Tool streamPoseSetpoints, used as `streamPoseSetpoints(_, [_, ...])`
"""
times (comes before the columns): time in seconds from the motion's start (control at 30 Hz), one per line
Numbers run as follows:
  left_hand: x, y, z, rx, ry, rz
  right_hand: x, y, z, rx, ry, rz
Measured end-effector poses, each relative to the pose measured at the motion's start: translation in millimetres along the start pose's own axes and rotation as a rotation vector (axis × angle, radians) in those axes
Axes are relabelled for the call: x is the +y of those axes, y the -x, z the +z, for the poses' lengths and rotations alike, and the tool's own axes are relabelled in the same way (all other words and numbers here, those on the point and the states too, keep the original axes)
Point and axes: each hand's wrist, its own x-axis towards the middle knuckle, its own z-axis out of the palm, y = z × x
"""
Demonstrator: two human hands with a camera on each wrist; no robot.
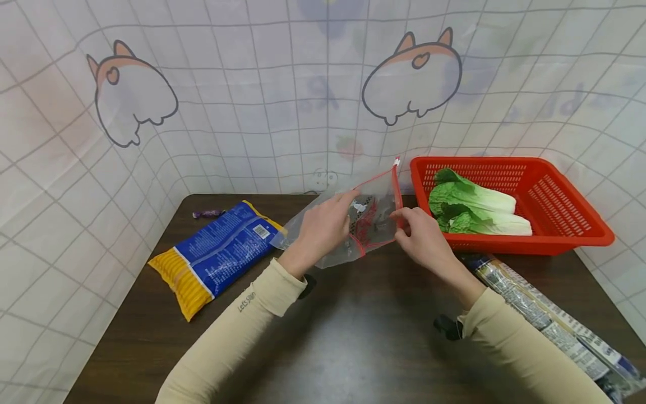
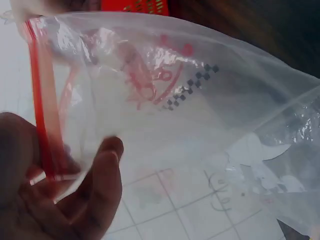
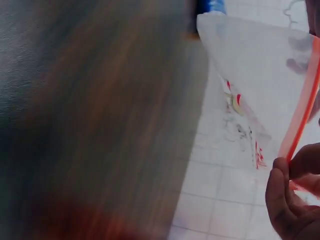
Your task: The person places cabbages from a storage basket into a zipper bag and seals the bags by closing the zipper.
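Note:
A clear plastic zip bag [image 1: 333, 247] with a red zip strip is held up over the table between both hands. Its mouth gapes, and a white slider sits at the top end of the strip. My left hand [image 1: 325, 221] grips one side of the mouth, thumb and fingers about the red strip [image 2: 44, 105] in the left wrist view. My right hand [image 1: 421, 233] pinches the opposite edge, with its fingertips [image 3: 281, 167] on the strip in the right wrist view. Red lettering and a black checkered print mark the bag's side. Only the wall pattern shows through the film.
A blue and yellow packet [image 1: 222, 252] lies on the left, with a small purple wrapped stick [image 1: 208, 214] behind it. At the back right stands a red basket [image 1: 570, 207] holding leafy cabbages [image 1: 484, 202]. A long shiny package [image 1: 550, 320] lies in front of the basket.

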Motion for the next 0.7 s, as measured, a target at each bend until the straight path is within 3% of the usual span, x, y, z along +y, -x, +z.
streamPoseSetpoints(0.1, [0.7,-4.8,-6.6,-0.073,0.037,-0.007,-3,-5,-5,0.005,-0.026,-0.076])
streamPoseSetpoints(0.17, [-0.1,-6.4,-9.3,-0.076,0.029,-0.027,-6,-9,-9,0.002,-0.022,-0.086])
streamPoseSetpoints(0.33, [-9.8,-8.1,-14.2,0.108,-0.019,-0.147,-7,-15,-14,-0.052,0.107,0.017])
streamPoseSetpoints(0.37, [-11.6,-8.3,-15.6,0.112,-0.004,-0.151,-7,-15,-15,-0.063,0.119,0.023])
streamPoseSetpoints(0.57, [-17.4,-9.4,-19.7,-0.069,0.069,-0.015,-3,-17,-14,-0.021,0.007,-0.038])
streamPoseSetpoints(0.7, [-22.9,-12.0,-20.2,-0.001,0.134,0.018,-3,-17,-14,0.011,-0.025,-0.012])
